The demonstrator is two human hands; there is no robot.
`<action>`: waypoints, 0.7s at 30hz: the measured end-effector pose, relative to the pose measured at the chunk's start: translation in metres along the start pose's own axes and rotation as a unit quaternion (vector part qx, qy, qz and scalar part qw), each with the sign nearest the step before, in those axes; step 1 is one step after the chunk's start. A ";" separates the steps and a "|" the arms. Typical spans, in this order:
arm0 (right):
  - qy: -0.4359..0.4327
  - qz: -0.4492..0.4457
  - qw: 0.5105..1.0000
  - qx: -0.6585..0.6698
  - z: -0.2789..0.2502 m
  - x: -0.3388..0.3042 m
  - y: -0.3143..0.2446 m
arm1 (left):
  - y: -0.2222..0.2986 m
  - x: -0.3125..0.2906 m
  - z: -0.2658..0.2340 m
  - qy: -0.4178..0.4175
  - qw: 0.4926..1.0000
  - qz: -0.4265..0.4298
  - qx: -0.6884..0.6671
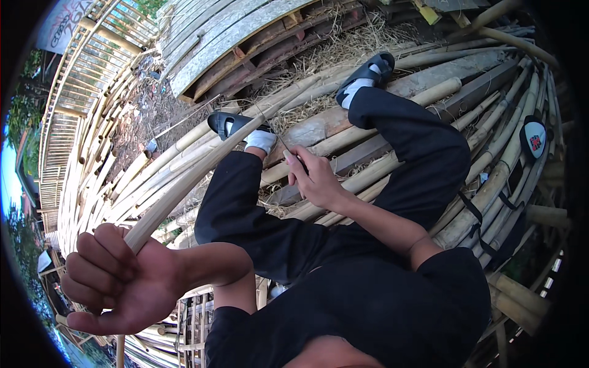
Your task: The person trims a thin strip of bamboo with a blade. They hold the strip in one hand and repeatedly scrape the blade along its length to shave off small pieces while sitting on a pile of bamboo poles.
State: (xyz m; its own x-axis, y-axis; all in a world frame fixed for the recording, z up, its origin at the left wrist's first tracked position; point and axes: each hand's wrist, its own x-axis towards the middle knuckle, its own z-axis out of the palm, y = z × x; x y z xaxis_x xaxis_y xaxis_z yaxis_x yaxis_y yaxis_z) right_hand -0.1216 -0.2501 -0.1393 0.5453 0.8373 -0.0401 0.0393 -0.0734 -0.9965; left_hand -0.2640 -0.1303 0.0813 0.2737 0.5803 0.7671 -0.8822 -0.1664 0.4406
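My left hand (pixel 119 279), raised at the lower left, has its fingers curled round one end of a long pale bamboo strip (pixel 187 178). From there the strip slants up and away past my left foot, over the bamboo poles. Between my knees, my right hand (pixel 316 179) grips a knife (pixel 286 151) with a light handle. Its thin dark blade points up toward the strip and reaches close to it near my left sandal (pixel 224 122). Whether blade and strip touch, I cannot tell.
Long bamboo poles (pixel 491 162) lie in layers beneath and around me. Beyond my feet stands a wooden pallet platform (pixel 227 30), with dry shavings (pixel 343 46) beside it. A bamboo fence (pixel 64 122) runs along the left. A white and black cap (pixel 534 138) rests on poles at the right.
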 end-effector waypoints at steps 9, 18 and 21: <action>-0.017 -0.146 0.989 -0.032 0.014 0.007 -0.024 | -0.010 0.001 0.013 0.002 1.000 0.005 0.027; -0.016 -0.093 0.992 -0.085 0.004 0.004 -0.048 | -0.013 0.001 0.021 -0.026 1.000 -0.007 -0.010; 0.028 -0.224 0.970 -0.092 0.013 0.001 -0.041 | -0.014 0.001 0.028 -0.046 0.998 -0.015 -0.039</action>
State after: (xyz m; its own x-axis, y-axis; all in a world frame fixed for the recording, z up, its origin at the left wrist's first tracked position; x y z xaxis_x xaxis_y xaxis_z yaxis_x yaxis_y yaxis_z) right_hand -0.1339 -0.2395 -0.0995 0.4823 0.7775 0.4036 0.4298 0.1915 -0.8824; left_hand -0.2405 -0.1495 0.0884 0.3323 0.5071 0.7953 -0.8990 -0.0848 0.4297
